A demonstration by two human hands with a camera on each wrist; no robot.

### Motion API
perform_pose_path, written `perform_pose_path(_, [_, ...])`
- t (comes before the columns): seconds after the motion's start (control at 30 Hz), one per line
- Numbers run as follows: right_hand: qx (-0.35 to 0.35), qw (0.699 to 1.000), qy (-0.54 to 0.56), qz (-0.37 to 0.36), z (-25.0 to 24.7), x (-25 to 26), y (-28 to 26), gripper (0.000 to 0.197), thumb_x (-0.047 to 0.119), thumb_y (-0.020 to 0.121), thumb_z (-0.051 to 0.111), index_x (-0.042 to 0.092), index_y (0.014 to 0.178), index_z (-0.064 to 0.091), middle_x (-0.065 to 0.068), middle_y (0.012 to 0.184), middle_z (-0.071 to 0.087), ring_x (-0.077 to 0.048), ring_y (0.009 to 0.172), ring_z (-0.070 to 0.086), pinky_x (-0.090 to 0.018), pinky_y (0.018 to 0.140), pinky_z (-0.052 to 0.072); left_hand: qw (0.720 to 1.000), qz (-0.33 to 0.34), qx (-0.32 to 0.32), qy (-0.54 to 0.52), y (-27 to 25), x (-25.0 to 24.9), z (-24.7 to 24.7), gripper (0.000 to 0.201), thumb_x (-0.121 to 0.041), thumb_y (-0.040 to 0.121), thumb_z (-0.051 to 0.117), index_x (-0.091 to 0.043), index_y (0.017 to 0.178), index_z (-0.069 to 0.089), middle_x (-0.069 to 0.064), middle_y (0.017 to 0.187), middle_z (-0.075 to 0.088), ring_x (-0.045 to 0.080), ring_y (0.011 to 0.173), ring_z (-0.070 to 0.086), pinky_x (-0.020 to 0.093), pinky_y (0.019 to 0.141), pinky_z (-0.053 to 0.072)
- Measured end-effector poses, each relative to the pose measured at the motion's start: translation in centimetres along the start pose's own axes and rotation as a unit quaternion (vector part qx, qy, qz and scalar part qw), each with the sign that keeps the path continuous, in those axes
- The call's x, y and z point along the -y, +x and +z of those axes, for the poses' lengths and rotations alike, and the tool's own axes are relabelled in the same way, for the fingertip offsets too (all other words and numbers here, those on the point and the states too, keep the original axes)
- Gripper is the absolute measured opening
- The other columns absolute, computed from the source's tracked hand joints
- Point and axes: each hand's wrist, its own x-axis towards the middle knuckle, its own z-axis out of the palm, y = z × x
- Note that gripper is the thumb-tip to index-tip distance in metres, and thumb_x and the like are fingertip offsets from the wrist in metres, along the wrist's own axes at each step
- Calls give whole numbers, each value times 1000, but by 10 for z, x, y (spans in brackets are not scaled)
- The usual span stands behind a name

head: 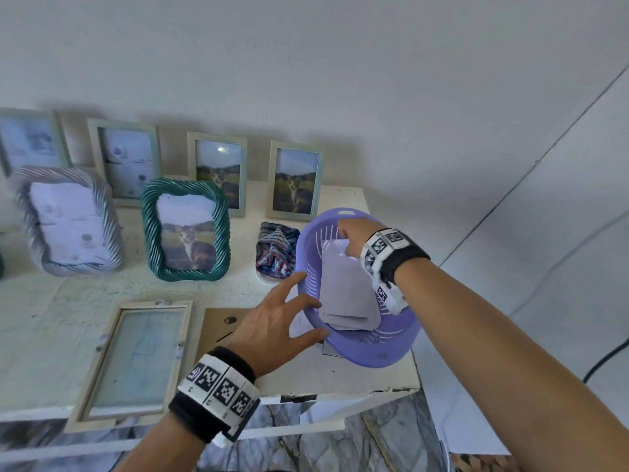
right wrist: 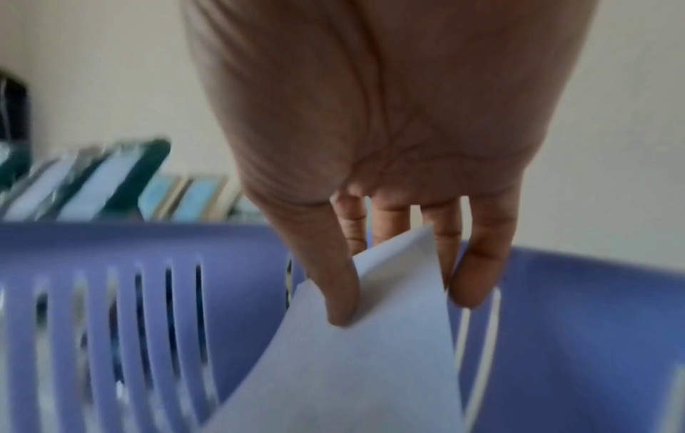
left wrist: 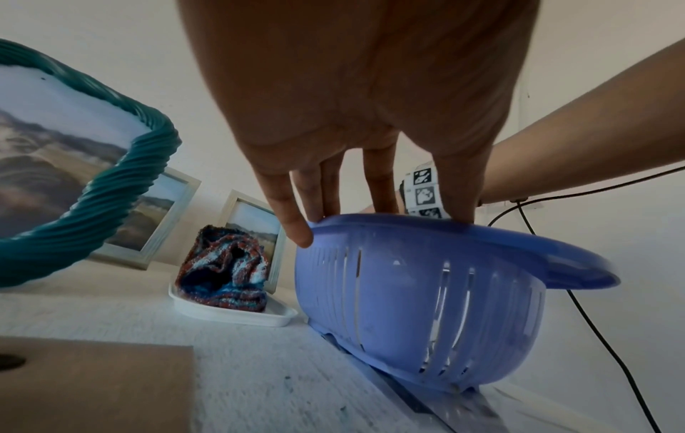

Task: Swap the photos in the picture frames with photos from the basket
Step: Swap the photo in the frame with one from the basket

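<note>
A purple slotted basket point(head: 381, 342) stands tilted at the table's right front corner, holding a few photos with their white backs up. My right hand point(head: 345, 245) reaches into it and pinches the top photo point(head: 343, 284) at its far edge, thumb over the paper point(right wrist: 370, 366) and fingers behind it. My left hand point(head: 313, 304) rests with spread, fairly straight fingers on the basket's near rim point(left wrist: 482, 231); in the left wrist view the fingertips point(left wrist: 300, 234) touch that rim. An emptied wooden frame point(head: 102, 366) lies flat at front left, its brown backing board point(head: 218, 328) beside it.
A teal twisted frame point(head: 185, 229) with a cat photo and a silver twisted frame point(head: 68, 221) stand mid-table. Several pale rectangular frames point(head: 294, 180) lean on the wall. A striped cloth on a white tray point(head: 275, 250) sits left of the basket. A black cable point(left wrist: 593, 322) hangs right.
</note>
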Motion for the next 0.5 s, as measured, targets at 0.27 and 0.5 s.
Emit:
perform_pose_path(0.27, [-187, 946, 263, -41, -76, -2, -70, 19, 10, 88, 55, 25, 98, 63, 4, 91, 60, -15, 75, 59, -15, 60, 43, 984, 15, -131, -120, 4, 2, -41, 40, -48, 89, 54, -21, 116, 65, -7, 127, 58, 1, 110, 57, 25, 86, 53])
perform_pose_path(0.5, [-234, 864, 420, -148, -74, 77, -118, 15, 8, 89, 63, 21, 97, 65, 12, 78, 65, 0, 72, 58, -14, 66, 40, 939, -72, -176, -285, -17, 20, -106, 40, -26, 91, 65, -20, 129, 57, -10, 110, 70, 4, 96, 67, 19, 77, 55])
